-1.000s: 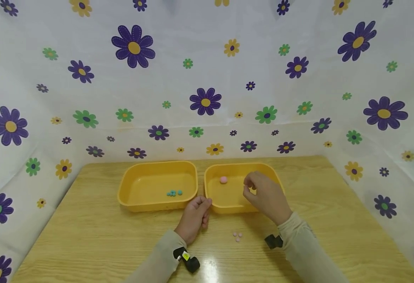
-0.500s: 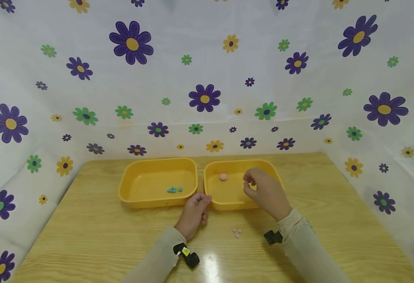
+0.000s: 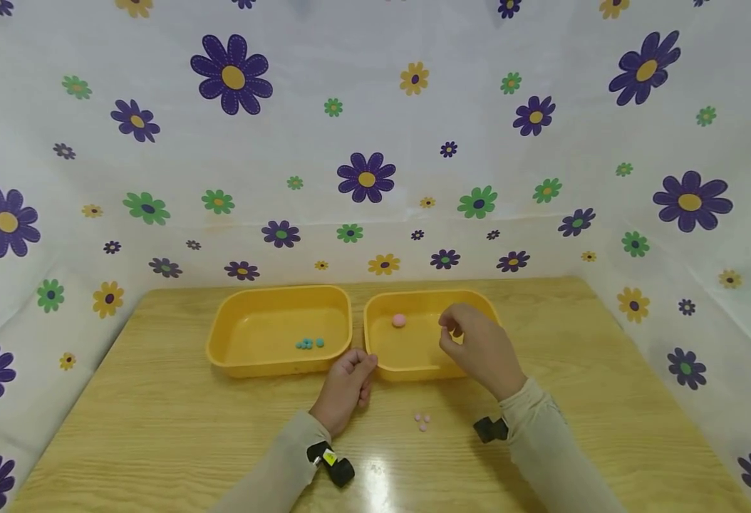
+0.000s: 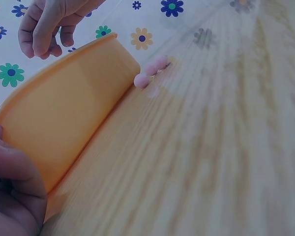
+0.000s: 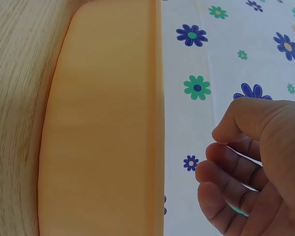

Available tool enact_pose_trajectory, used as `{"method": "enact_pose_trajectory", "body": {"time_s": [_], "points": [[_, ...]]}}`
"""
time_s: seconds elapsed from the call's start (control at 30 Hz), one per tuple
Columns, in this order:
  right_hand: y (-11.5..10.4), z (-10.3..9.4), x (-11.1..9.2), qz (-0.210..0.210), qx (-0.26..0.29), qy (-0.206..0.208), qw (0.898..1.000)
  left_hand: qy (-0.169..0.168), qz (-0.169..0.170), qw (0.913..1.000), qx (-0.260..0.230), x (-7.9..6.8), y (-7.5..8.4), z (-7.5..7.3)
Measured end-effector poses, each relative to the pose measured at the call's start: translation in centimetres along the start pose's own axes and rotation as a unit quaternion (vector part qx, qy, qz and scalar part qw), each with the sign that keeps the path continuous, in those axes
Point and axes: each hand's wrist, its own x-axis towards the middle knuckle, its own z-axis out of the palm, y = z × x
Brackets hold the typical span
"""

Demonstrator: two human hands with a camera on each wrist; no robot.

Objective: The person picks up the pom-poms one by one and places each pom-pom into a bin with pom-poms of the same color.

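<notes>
My left hand point(image 3: 343, 390) pinches the near left corner of the right yellow tray point(image 3: 407, 374) between thumb and finger; the left wrist view shows its fingertips at the rim. My right hand point(image 3: 483, 349) hovers over the right side of that tray, fingers loosely curled, with nothing visible between them in the right wrist view. A pink ball point(image 3: 399, 320) lies inside the tray towards the back left. On the table in front sit three smaller pink balls point(image 3: 423, 427), seen in the left wrist view beside the tray wall.
Left of the left hand stands another yellow tray point(image 3: 254, 370) with several small blue-green balls point(image 3: 308, 343) near its right side. The wooden table point(image 3: 157, 427) meets a white flower-print cloth point(image 3: 311, 142) at the back and sides.
Both hands hold the same poses over the past second, and the balls keep their places. Only the head view has shifted slightly.
</notes>
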Motion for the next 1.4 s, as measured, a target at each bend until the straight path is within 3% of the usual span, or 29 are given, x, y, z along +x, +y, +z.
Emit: {"method": "enact_pose_trajectory", "body": {"time_s": [0.4,0.6,0.97,1.23,1.4], "points": [[0.0,0.1,0.2,-0.005,0.005,-0.006,1.0,0.02,0.02,0.9996,-0.007,0.0,-0.5,0.0],[0.3,0.4,0.2,-0.002,0.006,-0.018,1.0,0.028,0.008,0.9996,-0.006,-0.2,-0.7,0.0],[0.6,1.0,0.6,-0.01,0.019,-0.032,0.999,0.014,0.017,0.9998,-0.001,-0.1,-0.3,0.3],[0.3,0.7,3.2,0.014,0.017,-0.117,0.993,0.004,0.016,0.9998,0.007,0.2,0.0,0.0],[0.7,0.9,6.1,0.007,-0.025,-0.209,0.978,0.005,0.013,0.9999,0.006,0.2,-0.2,0.2]]}}
